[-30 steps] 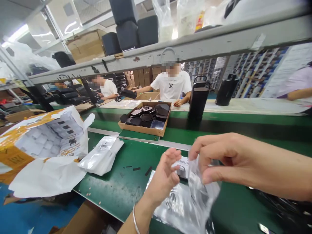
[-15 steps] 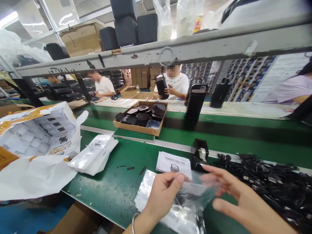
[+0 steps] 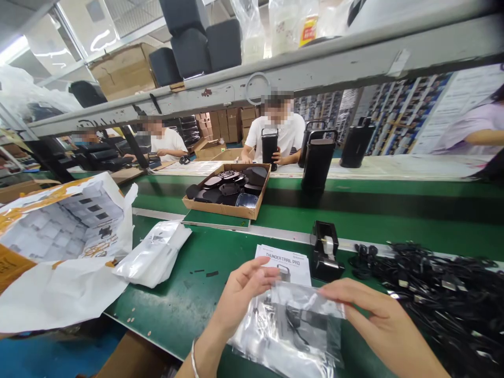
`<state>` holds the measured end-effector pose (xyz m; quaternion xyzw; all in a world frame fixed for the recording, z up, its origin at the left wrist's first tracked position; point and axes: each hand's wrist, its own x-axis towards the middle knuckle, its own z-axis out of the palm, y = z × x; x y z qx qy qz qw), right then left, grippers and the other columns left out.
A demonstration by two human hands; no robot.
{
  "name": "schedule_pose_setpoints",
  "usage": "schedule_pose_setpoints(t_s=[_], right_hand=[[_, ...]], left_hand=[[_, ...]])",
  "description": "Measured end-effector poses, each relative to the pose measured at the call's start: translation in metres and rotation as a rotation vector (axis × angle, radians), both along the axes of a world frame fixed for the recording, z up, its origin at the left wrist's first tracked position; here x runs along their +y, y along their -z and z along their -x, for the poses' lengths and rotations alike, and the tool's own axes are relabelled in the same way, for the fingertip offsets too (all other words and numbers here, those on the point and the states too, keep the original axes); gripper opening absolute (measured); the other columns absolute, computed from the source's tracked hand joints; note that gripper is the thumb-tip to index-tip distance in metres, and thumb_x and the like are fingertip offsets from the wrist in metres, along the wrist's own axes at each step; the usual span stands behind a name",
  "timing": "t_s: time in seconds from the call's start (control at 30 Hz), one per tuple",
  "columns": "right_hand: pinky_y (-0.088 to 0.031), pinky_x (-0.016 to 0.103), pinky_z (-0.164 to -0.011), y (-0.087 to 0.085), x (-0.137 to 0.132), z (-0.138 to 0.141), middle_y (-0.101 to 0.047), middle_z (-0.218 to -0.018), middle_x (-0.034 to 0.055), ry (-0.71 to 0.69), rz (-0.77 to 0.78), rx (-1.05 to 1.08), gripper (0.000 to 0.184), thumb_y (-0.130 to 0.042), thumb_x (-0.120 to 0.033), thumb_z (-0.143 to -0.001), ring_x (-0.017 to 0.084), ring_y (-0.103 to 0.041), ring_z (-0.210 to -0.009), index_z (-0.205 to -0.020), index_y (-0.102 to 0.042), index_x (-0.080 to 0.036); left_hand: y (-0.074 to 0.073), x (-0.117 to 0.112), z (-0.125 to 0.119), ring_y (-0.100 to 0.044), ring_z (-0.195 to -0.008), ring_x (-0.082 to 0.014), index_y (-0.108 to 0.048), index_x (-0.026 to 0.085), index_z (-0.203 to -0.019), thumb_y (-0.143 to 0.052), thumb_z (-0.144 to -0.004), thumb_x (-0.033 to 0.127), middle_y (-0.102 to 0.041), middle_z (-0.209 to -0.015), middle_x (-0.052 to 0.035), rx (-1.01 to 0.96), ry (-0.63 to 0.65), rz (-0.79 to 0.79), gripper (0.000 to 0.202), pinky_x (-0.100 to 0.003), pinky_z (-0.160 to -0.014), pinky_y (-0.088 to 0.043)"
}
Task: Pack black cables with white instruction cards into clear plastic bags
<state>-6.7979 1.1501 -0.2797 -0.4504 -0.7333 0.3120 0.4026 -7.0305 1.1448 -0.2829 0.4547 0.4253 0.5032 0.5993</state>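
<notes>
A clear plastic bag [image 3: 309, 320] with a thin black cable and a greyish sheet showing inside lies tilted over a stack of shiny clear bags [image 3: 260, 344]. My right hand [image 3: 366, 310] grips its upper right edge between thumb and fingers. At the upper left corner, the bent fingers of my left hand [image 3: 244, 294] close on the bag's edge; their tips partly hide the contact. Just behind the hands, a pile of white booklets [image 3: 289, 257] printed "THUNDER TRAIL PRO" lies on the green table. A black tape dispenser [image 3: 326, 252] stands right of the booklets.
Black cables [image 3: 429, 294] heap up at the right. At left lie flat white sleeves [image 3: 157, 252] beside an open white sack [image 3: 118, 210]. A cardboard tray [image 3: 252, 212] holds dark panels. Black speakers [image 3: 318, 163] stand across the belt, where a person handles another. A shelf beam [image 3: 220, 92] crosses above.
My right hand has come in from the right and taken the bag's edge. The bag now lies flatter. My left hand has shifted left; the person opposite has lowered a speaker onto the table.
</notes>
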Motion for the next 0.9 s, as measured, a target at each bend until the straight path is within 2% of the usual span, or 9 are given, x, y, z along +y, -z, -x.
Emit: schedule_pose_setpoints(t_s=[0.1, 0.2, 0.27, 0.33, 0.43, 0.53, 0.63, 0.77, 0.9], right_hand=[[-0.055, 0.025, -0.068, 0.001, 0.000, 0.001, -0.073, -0.085, 0.0016, -0.038, -0.060, -0.005, 0.023, -0.054, -0.019, -0.079, 0.018, -0.068, -0.078, -0.077, -0.075, -0.029], [-0.055, 0.026, -0.070, 0.007, 0.000, -0.002, -0.072, -0.087, 0.0016, -0.078, -0.075, -0.025, 0.024, -0.052, -0.021, -0.081, 0.018, -0.067, -0.081, -0.078, -0.074, -0.030], [-0.053, 0.030, -0.074, 0.012, 0.005, -0.007, -0.070, -0.094, 0.0035, 0.060, -0.071, -0.031, 0.019, -0.053, -0.030, -0.082, 0.020, -0.066, -0.084, -0.087, -0.072, -0.028], [-0.051, 0.036, -0.074, 0.017, 0.016, -0.014, -0.065, -0.103, 0.0074, 0.327, -0.002, -0.068, 0.030, -0.051, -0.044, -0.081, 0.022, -0.064, -0.079, -0.097, -0.066, -0.024], [-0.045, 0.046, -0.072, 0.021, 0.039, -0.020, -0.061, -0.102, 0.0115, 0.570, 0.165, -0.172, 0.041, -0.047, -0.057, -0.076, 0.026, -0.061, -0.071, -0.087, -0.064, -0.021], [-0.044, 0.046, -0.068, 0.023, 0.057, -0.018, -0.065, -0.077, 0.0092, 0.542, 0.271, -0.166, 0.034, -0.057, -0.055, -0.069, 0.031, -0.062, -0.071, -0.061, -0.063, -0.022], [-0.049, 0.039, -0.056, 0.023, 0.062, -0.011, -0.064, -0.062, 0.0043, 0.496, 0.392, 0.011, 0.025, -0.062, -0.047, -0.067, 0.027, -0.065, -0.060, -0.063, -0.062, -0.022], [-0.056, 0.036, -0.070, 0.025, 0.049, -0.002, -0.070, -0.082, 0.0061, 0.401, 0.498, 0.316, 0.030, -0.059, -0.050, -0.071, 0.025, -0.070, -0.082, -0.074, -0.059, -0.021], [-0.047, 0.040, -0.093, 0.032, 0.032, 0.012, -0.068, -0.105, 0.0113, 0.384, 0.493, 0.372, 0.036, -0.060, -0.055, -0.070, 0.027, -0.060, -0.106, -0.072, -0.064, -0.019]], left_hand=[[0.003, -0.001, -0.006, -0.062, -0.086, -0.0187, -0.058, 0.017, -0.113, -0.060, -0.074, 0.061, -0.067, -0.106, -0.0114, 0.001, 0.006, 0.028, 0.059, -0.031, -0.079, -0.047], [0.013, -0.001, -0.018, -0.061, -0.074, -0.0178, -0.065, 0.013, -0.094, -0.069, -0.069, 0.055, -0.069, -0.084, -0.0081, 0.156, 0.041, 0.041, 0.049, -0.027, -0.070, -0.045], [0.022, -0.001, -0.025, -0.061, -0.072, -0.0180, -0.066, 0.012, -0.082, -0.067, -0.073, 0.050, -0.068, -0.075, -0.0057, 0.175, 0.045, 0.038, 0.039, -0.026, -0.069, -0.044], [0.029, -0.001, -0.030, -0.060, -0.072, -0.0174, -0.066, 0.013, -0.078, -0.065, -0.076, 0.048, -0.067, -0.072, -0.0038, 0.152, 0.000, 0.014, 0.035, -0.024, -0.067, -0.043], [0.035, -0.002, -0.032, -0.058, -0.069, -0.0155, -0.063, 0.015, -0.077, -0.064, -0.078, 0.047, -0.065, -0.071, -0.0016, 0.129, -0.066, -0.007, 0.032, -0.023, -0.065, -0.042], [0.035, -0.004, -0.035, -0.059, -0.071, -0.0162, -0.059, 0.016, -0.079, -0.062, -0.079, 0.048, -0.066, -0.074, -0.0019, 0.081, -0.068, -0.003, 0.032, -0.024, -0.067, -0.044], [0.035, -0.005, -0.038, -0.061, -0.072, -0.0169, -0.059, 0.016, -0.083, -0.060, -0.080, 0.048, -0.067, -0.078, -0.0029, 0.053, -0.048, 0.010, 0.032, -0.025, -0.069, -0.045], [0.038, -0.003, -0.038, -0.059, -0.070, -0.0160, -0.057, 0.017, -0.082, -0.059, -0.082, 0.047, -0.065, -0.076, -0.0023, 0.059, -0.044, 0.016, 0.031, -0.024, -0.066, -0.043], [0.040, -0.001, -0.037, -0.055, -0.066, -0.0142, -0.052, 0.017, -0.079, -0.058, -0.083, 0.045, -0.061, -0.073, -0.0003, 0.075, -0.065, 0.021, 0.029, -0.023, -0.061, -0.040]])
